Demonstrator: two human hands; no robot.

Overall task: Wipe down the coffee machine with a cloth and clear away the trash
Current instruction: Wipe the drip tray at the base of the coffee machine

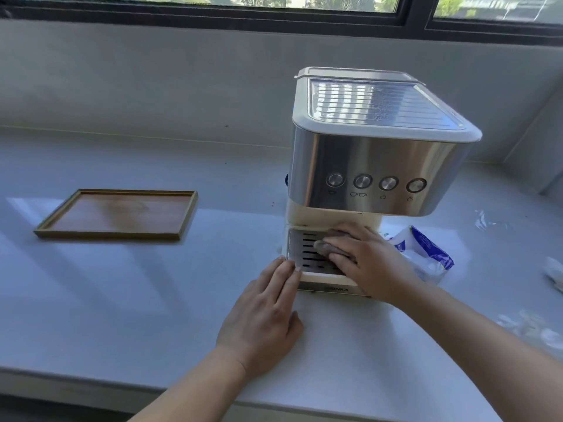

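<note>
Coffee machine sat at 1 o'clock on the white countertop, under the window. My right hand was on the drip tray grille, with fingers and thumb closed around a wadded grey-brown cloth. Left hand lay flat, fingers straight and together, tips touching the tray's 7 o'clock corner. Blue-and-white plastic packet lay at 3 o'clock, just beside the base. Crumpled white scrap sat further out at 3. Wooden tray was at 9 o'clock, well apart.
</note>
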